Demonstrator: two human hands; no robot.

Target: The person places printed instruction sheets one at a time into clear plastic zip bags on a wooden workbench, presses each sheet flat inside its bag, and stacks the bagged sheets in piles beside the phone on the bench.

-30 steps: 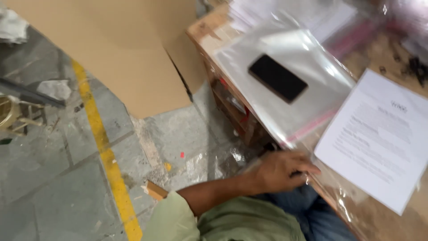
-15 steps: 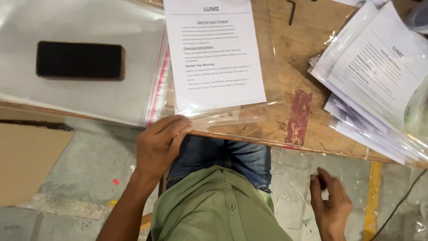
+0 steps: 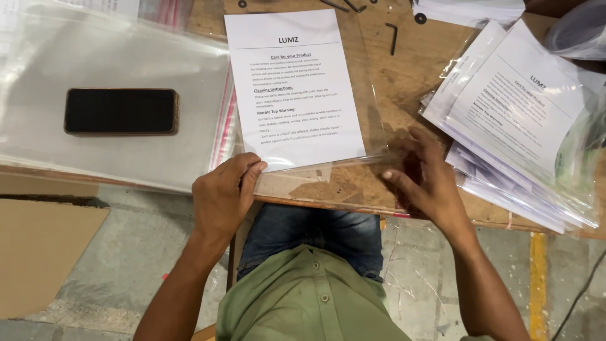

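A white printed sheet lies on the wooden table inside a clear plastic bag. My left hand pinches the lower left corner of the bag and sheet at the table's near edge. At the bag's lower right corner, my right hand grips the loose plastic with its fingers spread, and it looks slightly blurred. Both hands are at the bag's near end, about a sheet's width apart.
A black phone rests on a pile of clear bags at the left. A stack of bagged sheets fans out at the right. Small black hex keys lie at the back. Cardboard and a yellow floor line show below.
The view swung from the floor and table corner to straight over the table. My right hand rose from beside my lap to the bag's right corner. My left hand stayed on the left corner.
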